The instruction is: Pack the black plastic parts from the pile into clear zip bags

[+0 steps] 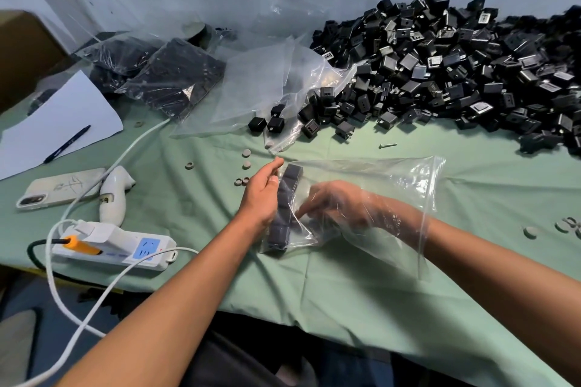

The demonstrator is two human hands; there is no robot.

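Inside zip bag [393,195], right hand [333,204], parts [284,207] leftward

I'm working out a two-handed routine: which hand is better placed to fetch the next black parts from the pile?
Probably the left hand. It lies outside the clear zip bag, against the row of parts at the closed end. The right hand is deep inside the bag, though the pile is on its side.

The pile [456,72] lies behind the zip bag [393,198], filled bags [169,78] far left, power strip [125,245] near left.
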